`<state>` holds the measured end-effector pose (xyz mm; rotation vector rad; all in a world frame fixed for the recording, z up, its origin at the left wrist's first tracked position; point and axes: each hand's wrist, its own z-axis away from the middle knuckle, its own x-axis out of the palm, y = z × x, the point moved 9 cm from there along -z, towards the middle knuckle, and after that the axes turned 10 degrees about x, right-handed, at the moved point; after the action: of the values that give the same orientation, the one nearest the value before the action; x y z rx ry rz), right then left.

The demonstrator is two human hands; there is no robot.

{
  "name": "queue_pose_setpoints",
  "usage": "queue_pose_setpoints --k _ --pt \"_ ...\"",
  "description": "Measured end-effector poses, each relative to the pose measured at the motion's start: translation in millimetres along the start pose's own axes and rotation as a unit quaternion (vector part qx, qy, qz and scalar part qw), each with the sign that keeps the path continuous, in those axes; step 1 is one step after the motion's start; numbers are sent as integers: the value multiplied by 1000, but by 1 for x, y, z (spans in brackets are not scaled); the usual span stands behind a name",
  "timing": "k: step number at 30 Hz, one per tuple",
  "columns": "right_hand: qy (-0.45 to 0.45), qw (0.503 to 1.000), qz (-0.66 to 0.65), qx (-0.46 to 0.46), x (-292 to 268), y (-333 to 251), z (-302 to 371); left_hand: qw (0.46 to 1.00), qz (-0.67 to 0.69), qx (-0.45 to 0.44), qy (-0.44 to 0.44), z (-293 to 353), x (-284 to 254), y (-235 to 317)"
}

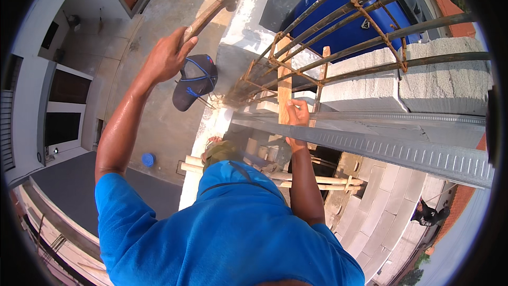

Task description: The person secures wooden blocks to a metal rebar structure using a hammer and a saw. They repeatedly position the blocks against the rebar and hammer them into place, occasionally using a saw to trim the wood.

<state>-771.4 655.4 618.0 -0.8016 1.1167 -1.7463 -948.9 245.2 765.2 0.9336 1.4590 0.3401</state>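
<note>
My left hand (165,57) is raised and closed round the wooden handle of a claw hammer (203,17), its metal head pointing up and away. Over to the right, my right hand (297,121) grips the near end of a narrow wooden board (284,87). That board extends away from me, passing among rusty steel reinforcing bars (344,43). A grey metal channel (370,140) runs close beside my right hand and crosses my wrist area. Just beyond my left hand, lower in depth, is a dark cap (197,82) with blue trim; what it rests on is unclear.
Pale blocks (444,74) form a wall at the right, with a large blue container (349,8) behind the bars. Bamboo poles (323,183) lie below my right forearm. A blue lid-like object (148,159) sits on the floor far below. Another person (431,214) is at far right.
</note>
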Motion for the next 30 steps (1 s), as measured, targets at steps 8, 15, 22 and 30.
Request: queue_pose_setpoints --k 8,15,22,30 --pt "14 998 61 15 -5 7 7 989 58 115 -77 -48 57 27" --pt "41 996 83 2 7 -14 14 965 -8 234 -117 -86 76 45" --pt "53 994 93 11 11 -17 18 938 -111 255 -206 -127 78 74" --pt "53 994 89 12 20 -23 21 951 -18 233 -200 -132 79 71"
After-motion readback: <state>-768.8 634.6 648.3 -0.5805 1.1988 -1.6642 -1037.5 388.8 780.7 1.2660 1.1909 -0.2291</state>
